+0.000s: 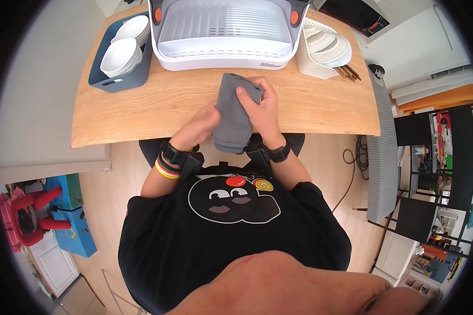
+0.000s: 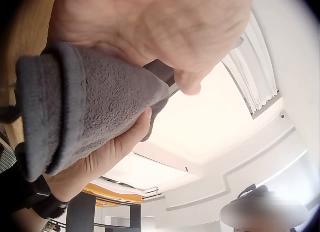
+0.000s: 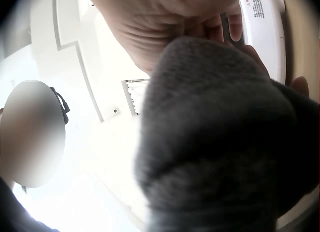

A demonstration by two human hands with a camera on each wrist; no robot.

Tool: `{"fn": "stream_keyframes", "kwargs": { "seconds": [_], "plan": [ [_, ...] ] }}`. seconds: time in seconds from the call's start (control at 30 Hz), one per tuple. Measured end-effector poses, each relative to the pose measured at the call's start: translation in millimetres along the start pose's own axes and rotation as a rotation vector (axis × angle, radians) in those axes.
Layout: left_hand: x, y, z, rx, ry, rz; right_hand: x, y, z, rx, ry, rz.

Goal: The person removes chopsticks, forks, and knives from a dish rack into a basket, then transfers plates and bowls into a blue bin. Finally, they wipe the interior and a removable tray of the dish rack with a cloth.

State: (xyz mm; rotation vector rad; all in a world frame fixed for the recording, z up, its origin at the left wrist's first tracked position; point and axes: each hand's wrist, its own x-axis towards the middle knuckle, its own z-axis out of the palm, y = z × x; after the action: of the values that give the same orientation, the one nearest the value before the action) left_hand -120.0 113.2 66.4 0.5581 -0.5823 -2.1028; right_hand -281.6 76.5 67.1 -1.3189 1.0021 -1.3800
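A folded grey cloth [image 1: 232, 116] hangs between the two hands, over the table's front edge. My right hand [image 1: 264, 107] grips its upper right side, the thumb lying across the front. At the cloth's left side, my left hand [image 1: 198, 127] is slightly blurred, its fingertips right at the edge. The left wrist view shows the left palm [image 2: 150, 27] against the folded cloth [image 2: 107, 99], whose fuzzy surface and stitched hem face the camera. There the right thumb presses on the cloth from below. In the right wrist view the cloth [image 3: 215, 122] fills the middle and hides most fingers.
On the wooden table [image 1: 157, 115], a white dish rack [image 1: 223, 62] stands at the back centre. A blue-grey basket [image 1: 122, 83] with stacked white bowls [image 1: 120, 56] is left of it. To the right, a white basket [image 1: 311, 67] holds plates [image 1: 335, 51] and chopsticks [image 1: 349, 73].
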Motion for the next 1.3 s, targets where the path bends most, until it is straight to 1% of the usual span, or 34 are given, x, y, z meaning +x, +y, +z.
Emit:
{"fn": "stream_keyframes", "kwargs": {
  "seconds": [0.03, 0.07, 0.1, 0.17, 0.2, 0.23, 0.27, 0.3, 0.33, 0.37, 0.4, 0.43, 0.5, 0.53, 0.57, 0.6, 0.63, 0.67, 0.7, 0.73, 0.77, 0.8, 0.83, 0.87, 0.9, 0.93, 0.97, 1.0, 1.03, 1.1, 1.13, 1.2, 1.23, 1.3],
  "plan": [
    [0, -3, 0, 0.262, -0.037, 0.033, -1, -2, 2, 0.000, 0.000, 0.001],
    [0, -7, -1, 0.523, -0.072, 0.067, -3, -4, 5, -0.063, -0.003, -0.040],
    [1, -11, -1, 0.521, -0.068, 0.069, -4, -5, 7, -0.126, -0.008, -0.080],
    [5, -16, -2, 0.536, -0.053, 0.000, -3, 2, 4, -0.108, -0.031, -0.090],
    [5, -15, -1, 0.538, -0.054, 0.001, -2, 5, 2, -0.092, -0.048, -0.099],
    [5, -12, 0, 0.478, -0.120, -0.027, -1, 5, -1, -0.093, -0.046, -0.101],
    [4, -10, 1, 0.418, -0.187, -0.055, 0, 6, -5, -0.021, -0.067, -0.047],
    [2, -7, 3, 0.417, -0.189, -0.055, 1, 6, -8, 0.050, -0.089, 0.008],
    [-1, -4, 4, 0.413, -0.161, -0.111, 1, 8, -10, 0.048, -0.090, 0.008],
    [-3, -2, 4, 0.408, -0.132, -0.168, 2, 11, -13, 0.098, -0.133, 0.085],
    [-3, -3, 1, 0.407, -0.131, -0.167, 3, 12, -14, 0.148, -0.177, 0.163],
    [-1, -6, -4, 0.358, -0.164, -0.169, 4, 12, -13, 0.148, -0.177, 0.163],
    [1, -13, -8, 0.309, -0.198, -0.169, 6, 9, -8, 0.475, -0.285, 0.240],
    [1, -19, -6, 0.027, -0.282, -0.199, 6, 6, -6, 0.475, -0.286, 0.238],
    [0, -24, -5, -0.257, -0.363, -0.225, 4, 2, -4, 0.612, -0.374, 0.242],
    [0, -29, -7, -0.255, -0.363, -0.224, 3, 0, -2, 0.748, -0.464, 0.246],
    [2, -35, -9, -0.353, -0.467, -0.257, 3, 2, 0, 0.748, -0.466, 0.244],
    [3, -40, -12, -0.451, -0.570, -0.291, 2, 6, 3, 0.830, -0.520, 0.230],
    [5, -44, -15, -0.449, -0.572, -0.291, 1, 7, 4, 0.912, -0.574, 0.215],
    [6, -47, -17, -0.452, -0.650, -0.291, 2, 6, 3, 0.911, -0.573, 0.214],
    [7, -50, -19, -0.454, -0.728, -0.289, 2, 4, 2, 0.906, -0.622, 0.218],
    [8, -50, -19, -0.455, -0.729, -0.289, 3, 3, 2, 0.902, -0.670, 0.223],
    [9, -49, -19, -0.465, -0.771, -0.312, 3, 4, 2, 0.901, -0.671, 0.223],
    [9, -49, -19, -0.475, -0.812, -0.335, 4, 6, 3, 0.863, -0.621, 0.219],
    [7, -50, -19, -0.475, -0.812, -0.334, 5, 6, 4, 0.825, -0.571, 0.214],
    [4, -51, -19, -0.556, -0.733, -0.304, 6, 6, 4, 0.825, -0.572, 0.213],
    [2, -52, -19, -0.636, -0.651, -0.274, 8, 4, 5, 0.790, -0.503, 0.212],
    [3, -48, -18, -0.585, -0.650, -0.269, 9, 2, 6, 0.754, -0.435, 0.209],
    [4, -44, -18, -0.583, -0.649, -0.270, 10, 1, 5, 0.755, -0.435, 0.207],
    [8, -35, -15, -0.237, -0.573, -0.239, 12, 0, 4, 0.583, -0.362, 0.206],
    [10, -31, -16, -0.236, -0.572, -0.237, 12, -3, 3, 0.583, -0.365, 0.205],
    [10, -21, -14, 0.068, -0.399, -0.302, 11, -10, 1, 0.307, -0.256, 0.231],
    [10, -19, -9, 0.067, -0.399, -0.300, 10, -7, 2, 0.307, -0.258, 0.231],
    [10, -15, 4, 0.567, -0.093, -0.199, 7, 2, 7, 0.051, -0.215, 0.019]
  ]
}}
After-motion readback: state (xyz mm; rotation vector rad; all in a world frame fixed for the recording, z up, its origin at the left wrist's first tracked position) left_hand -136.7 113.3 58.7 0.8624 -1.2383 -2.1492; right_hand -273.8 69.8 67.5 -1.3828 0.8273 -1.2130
